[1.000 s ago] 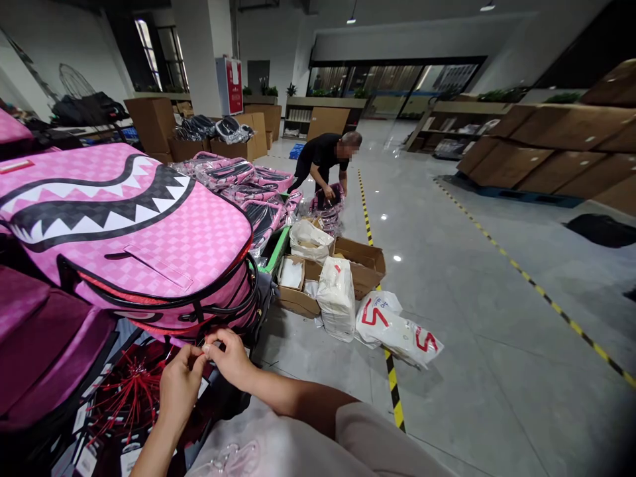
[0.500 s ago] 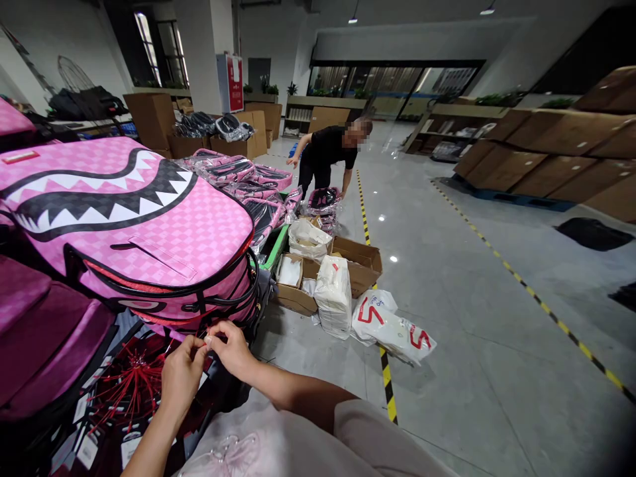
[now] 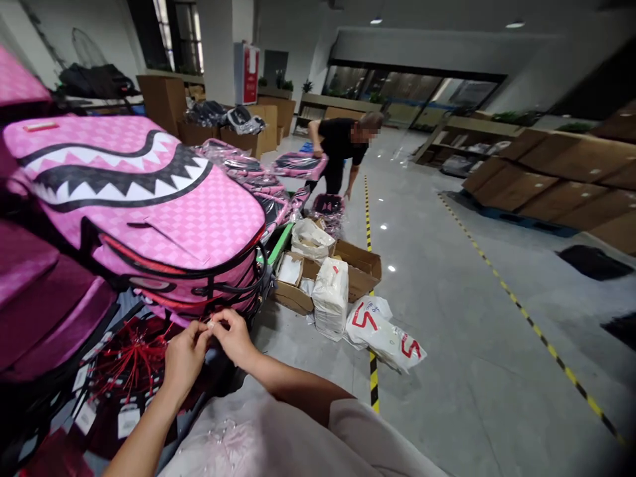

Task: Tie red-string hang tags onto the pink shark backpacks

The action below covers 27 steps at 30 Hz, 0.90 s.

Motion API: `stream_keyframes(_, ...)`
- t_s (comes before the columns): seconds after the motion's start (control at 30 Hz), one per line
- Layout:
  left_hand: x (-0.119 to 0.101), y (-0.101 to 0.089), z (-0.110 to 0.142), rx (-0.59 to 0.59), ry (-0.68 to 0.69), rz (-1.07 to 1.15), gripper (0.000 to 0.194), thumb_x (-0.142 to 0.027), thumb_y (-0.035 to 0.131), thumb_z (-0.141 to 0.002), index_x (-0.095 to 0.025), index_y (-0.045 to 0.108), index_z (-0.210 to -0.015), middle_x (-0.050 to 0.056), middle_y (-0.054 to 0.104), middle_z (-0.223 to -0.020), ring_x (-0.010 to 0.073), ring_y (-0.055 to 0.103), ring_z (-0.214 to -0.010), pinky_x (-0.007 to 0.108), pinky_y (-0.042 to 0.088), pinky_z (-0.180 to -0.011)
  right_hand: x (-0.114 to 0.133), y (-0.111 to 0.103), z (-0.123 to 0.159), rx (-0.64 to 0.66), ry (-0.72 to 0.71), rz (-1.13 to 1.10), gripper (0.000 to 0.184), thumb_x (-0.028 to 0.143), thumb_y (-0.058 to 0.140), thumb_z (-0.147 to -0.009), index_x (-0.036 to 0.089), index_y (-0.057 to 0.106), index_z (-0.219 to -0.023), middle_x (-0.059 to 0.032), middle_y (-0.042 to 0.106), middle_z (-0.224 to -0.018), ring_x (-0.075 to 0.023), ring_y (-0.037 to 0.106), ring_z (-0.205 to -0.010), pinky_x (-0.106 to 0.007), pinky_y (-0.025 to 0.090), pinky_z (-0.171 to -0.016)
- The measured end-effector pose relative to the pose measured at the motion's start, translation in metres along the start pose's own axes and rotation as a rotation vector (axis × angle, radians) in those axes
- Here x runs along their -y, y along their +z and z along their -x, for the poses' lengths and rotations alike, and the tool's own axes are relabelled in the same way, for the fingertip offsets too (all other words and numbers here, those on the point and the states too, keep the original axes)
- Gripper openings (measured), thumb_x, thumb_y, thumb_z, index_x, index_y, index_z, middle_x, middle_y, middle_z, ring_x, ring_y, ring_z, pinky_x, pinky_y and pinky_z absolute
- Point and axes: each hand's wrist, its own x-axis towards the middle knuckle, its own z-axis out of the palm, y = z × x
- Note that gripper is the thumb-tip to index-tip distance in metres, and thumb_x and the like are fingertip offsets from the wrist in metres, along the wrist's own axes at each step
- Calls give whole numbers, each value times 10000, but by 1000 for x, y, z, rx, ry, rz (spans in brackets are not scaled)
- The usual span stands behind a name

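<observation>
A pink checkered backpack (image 3: pixel 218 212) with a black-and-white toothed mouth lies in front of me on the left. Just below its near end, my left hand (image 3: pixel 186 354) and my right hand (image 3: pixel 232 338) meet, thumbs and forefingers pinched together. A thin bit of red string shows between the fingertips; most of it is hidden. Beside my left hand, a bunch of red strings (image 3: pixel 135 354) fans out over dark hang tags with white labels (image 3: pixel 128 422).
A person in black (image 3: pixel 340 142) bends over plastic-wrapped pink bags (image 3: pixel 233 162) farther back. On the floor to my right stand an open carton (image 3: pixel 360 265), a white wrapped stack (image 3: pixel 330 301) and white plastic bags (image 3: pixel 387 338). Large cartons (image 3: pixel 546 172) line the right.
My view has shifted slightly, while both hands stay pinched together at the string. The person behind has lifted a wrapped pink bag in one hand.
</observation>
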Motion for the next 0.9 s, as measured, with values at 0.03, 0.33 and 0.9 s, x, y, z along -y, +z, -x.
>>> stream_keyframes(0.03,-3,0,1,-20,9,-31,193,-364,507,-883,-218,629,-850,7,695,-728,162,633,-644,233,422,-615,-1,0,1,-4,3,-5,38,231,645,-743,207,644,-714,2,638,-788,-157,583,-809,-288,449,-781)
stream_keyframes(0.33,-6,-4,5,-10,-64,-57,127,-253,537,-879,-205,654,-871,25,720,-832,159,647,-750,233,401,-654,-10,0,4,65,76,12,216,398,645,-760,184,618,-746,-26,638,-825,-183,607,-872,-342,460,-870)
stream_keyframes(0.9,13,-4,10,-17,-40,6,145,-225,517,-888,-197,657,-913,18,715,-933,162,653,-854,241,444,-715,-14,15,9,64,149,-19,296,440,695,-723,161,610,-775,-67,674,-889,-191,618,-884,-367,464,-882)
